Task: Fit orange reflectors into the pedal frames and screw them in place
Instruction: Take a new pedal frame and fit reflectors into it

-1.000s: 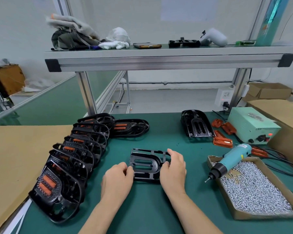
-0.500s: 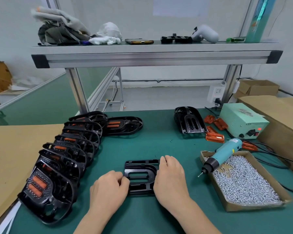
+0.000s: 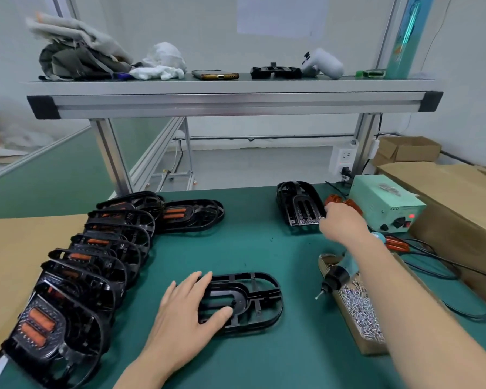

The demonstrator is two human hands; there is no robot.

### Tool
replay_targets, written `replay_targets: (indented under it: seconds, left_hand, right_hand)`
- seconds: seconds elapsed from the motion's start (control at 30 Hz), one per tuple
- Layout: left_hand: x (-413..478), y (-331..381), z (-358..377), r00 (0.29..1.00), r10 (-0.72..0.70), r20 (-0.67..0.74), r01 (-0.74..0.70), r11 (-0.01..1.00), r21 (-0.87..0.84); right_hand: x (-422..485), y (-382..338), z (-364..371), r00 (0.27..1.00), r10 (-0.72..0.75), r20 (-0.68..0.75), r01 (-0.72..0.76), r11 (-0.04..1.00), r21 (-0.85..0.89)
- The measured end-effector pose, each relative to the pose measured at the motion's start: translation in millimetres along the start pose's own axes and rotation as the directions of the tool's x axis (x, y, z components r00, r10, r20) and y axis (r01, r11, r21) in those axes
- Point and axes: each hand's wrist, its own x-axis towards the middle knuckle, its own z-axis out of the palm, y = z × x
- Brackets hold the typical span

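left hand [image 3: 188,307]: fingers spread flat, pressing left end of pedal frame [image 3: 253,299] on worktop [image 3: 264,242]
right hand [image 3: 341,223]: at orange reflectors [image 3: 353,205]; grip cannot be told

Wall [image 3: 208,29]: pale and plain ahead of me, with a white paper sheet [image 3: 282,15] stuck up high.
Bench: my green mat [image 3: 250,248] lay under an aluminium-framed shelf [image 3: 230,103].
Floor [image 3: 264,167]: grey beyond the bench.
Power: a white socket block [image 3: 345,161] sat by the right post [image 3: 362,144].
Right side: cardboard boxes [image 3: 407,150] stood against the wall.
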Motion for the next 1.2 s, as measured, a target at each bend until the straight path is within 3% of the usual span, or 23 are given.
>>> replay_targets:
  seconds: [0.13,0.3,0.67,0.9,1.03,1.1,1.2]
  left_hand:
    - [-2.7,1.3,0.5,0.998,0.068,-0.014,-0.067,0.998,0.020]
    - [-2.0,1.1,-1.4,0.997,0.075,0.009,-0.075,0.997,-0.003]
    - [-2.6,2.5,-1.6,0.993,0.117,0.011,-0.116,0.992,-0.040]
    - [-2.9,0.9,0.0,0.993,0.120,0.005,-0.119,0.991,-0.062]
    - [-3.3,2.5,-1.3,0.990,0.135,-0.030,-0.137,0.986,-0.093]
    - [-3.8,9.9,-4.4,0.984,0.125,-0.127,-0.145,0.975,-0.170]
    - [-2.3,30.2,-13.6,0.938,0.044,-0.344,-0.147,0.949,-0.279]
  right_hand:
    - [45.5,29.6,14.1,0.988,0.086,0.130,-0.066,0.986,-0.152]
    - [66.7,47.8,26.1,0.971,0.065,0.229,0.011,0.949,-0.316]
    - [42.2,53.8,17.4,0.997,-0.028,0.077,0.052,0.945,-0.322]
    - [26.6,49.7,13.9,0.969,-0.176,-0.176,0.138,0.968,-0.208]
    - [6.9,34.6,8.7,0.937,-0.269,-0.223,0.285,0.957,0.045]
    - [-11.5,22.5,8.2,0.897,-0.348,-0.272,0.391,0.911,0.126]
    - [-48.0,-0.2,11.0,0.775,-0.513,-0.370,0.605,0.771,0.198]
